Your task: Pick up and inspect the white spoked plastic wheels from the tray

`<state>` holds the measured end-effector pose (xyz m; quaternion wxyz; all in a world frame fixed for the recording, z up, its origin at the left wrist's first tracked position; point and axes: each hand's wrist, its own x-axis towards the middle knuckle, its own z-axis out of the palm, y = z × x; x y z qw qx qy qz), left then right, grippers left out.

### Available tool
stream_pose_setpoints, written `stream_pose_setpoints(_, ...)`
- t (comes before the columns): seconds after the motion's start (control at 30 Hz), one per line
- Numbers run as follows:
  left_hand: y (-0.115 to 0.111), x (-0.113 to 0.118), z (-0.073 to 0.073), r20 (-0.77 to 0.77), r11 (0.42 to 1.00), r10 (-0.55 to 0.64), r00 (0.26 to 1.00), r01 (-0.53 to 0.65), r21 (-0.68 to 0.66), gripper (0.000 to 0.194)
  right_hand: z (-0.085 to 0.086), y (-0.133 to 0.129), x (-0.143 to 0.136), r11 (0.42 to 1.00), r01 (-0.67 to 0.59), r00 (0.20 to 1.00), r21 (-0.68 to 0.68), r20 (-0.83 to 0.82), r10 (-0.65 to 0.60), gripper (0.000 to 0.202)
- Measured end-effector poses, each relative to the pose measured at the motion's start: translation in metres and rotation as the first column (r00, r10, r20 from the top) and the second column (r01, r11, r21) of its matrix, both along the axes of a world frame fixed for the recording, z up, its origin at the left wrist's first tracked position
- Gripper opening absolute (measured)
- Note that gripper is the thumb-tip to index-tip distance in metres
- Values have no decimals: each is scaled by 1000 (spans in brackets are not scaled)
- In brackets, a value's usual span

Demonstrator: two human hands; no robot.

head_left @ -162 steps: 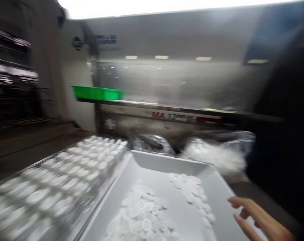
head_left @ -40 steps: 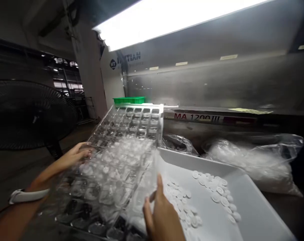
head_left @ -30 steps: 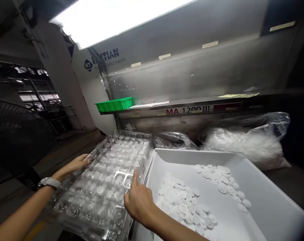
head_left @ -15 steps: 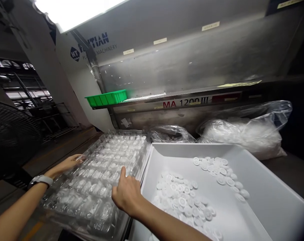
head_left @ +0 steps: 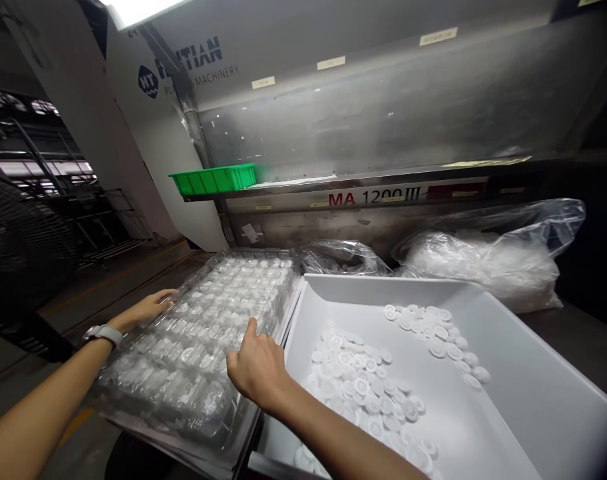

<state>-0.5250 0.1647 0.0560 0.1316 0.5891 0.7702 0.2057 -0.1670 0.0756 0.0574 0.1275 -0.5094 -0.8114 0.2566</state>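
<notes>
A clear plastic blister tray [head_left: 198, 327] with rows of pockets lies to the left of a white bin, and white round pieces show through it. My left hand [head_left: 151, 308] holds its left edge, with the fingertips partly hidden at the rim. At the right edge, my right hand [head_left: 258, 367] grips the tray; one finger points forward over the top and the others are curled under. White layers show below the tray along its near side. Many small white plastic discs [head_left: 362, 387] lie in the white bin [head_left: 488, 407] beside my right forearm.
Behind the bin sits a clear bag of white pieces [head_left: 483, 267], with another clear bag [head_left: 341, 259] to its left. A green plastic bin [head_left: 213, 180] stands on the machine's ledge [head_left: 303, 183]. At far left is a large fan [head_left: 23, 247].
The view has tilted slightly downward. Both hands have shifted a little forward and right at the tray's edges, and the white layers beneath its near side show more clearly.
</notes>
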Motion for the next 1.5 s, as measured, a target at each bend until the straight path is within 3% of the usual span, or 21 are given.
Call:
stream_pose_setpoints(0.7,0,3,-12,-88,999,-11,996,15,38,38,-11,5,-8,997,23,986,76,161,-35,47)
stream_pose_setpoints(0.83,-8,14,5,-148,995,-15,989,30,100,40,-6,5,-5,998,14,988,56,152,-22,51)
stream_pose_setpoints(1.0,-42,53,46,-238,957,-79,968,141,254,45,12,1,16,996,-17,986,88,167,2,63)
stream_pose_setpoints(1.1,-87,92,62,-324,903,-213,922,312,295,47,12,7,59,991,-41,976,127,217,13,61)
stream_pose_setpoints(1.17,-124,121,57,-393,849,-348,852,463,253,46,-2,18,107,990,-65,959,126,281,27,56)
stream_pose_setpoints(1.23,-160,145,39,-459,791,-454,764,582,186,48,-27,29,170,990,-55,929,132,370,2,55)
stream_pose_setpoints(1.3,-188,160,12,-534,732,-503,679,664,154,55,-57,36,238,979,27,854,204,504,-128,51)
stream_pose_setpoints(1.4,-206,170,-26,-636,706,-437,636,681,195,58,-99,42,327,929,83,677,361,663,-319,43)
stream_pose_setpoints(1.5,-207,177,-47,-682,726,-307,664,627,283,58,-124,53,379,872,47,577,487,699,-421,34)
